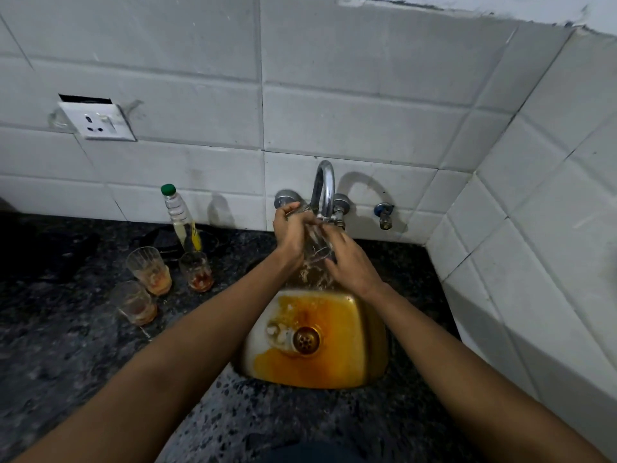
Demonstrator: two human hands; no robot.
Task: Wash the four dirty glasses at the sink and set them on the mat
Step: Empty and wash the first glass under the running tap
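three dirty glasses (157,284) and bottle (182,222) crowd counter left of sink (374,355), right counter (410,262) open

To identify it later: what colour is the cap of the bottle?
Green, on the clear bottle; seen in the head view.

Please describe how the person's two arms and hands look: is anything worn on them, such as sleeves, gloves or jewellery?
Both forearms are bare up to the frame edge: no sleeves show. The left hand and the right hand wear no gloves. No watch, bracelet or ring can be seen on either, though some fingers are partly hidden.
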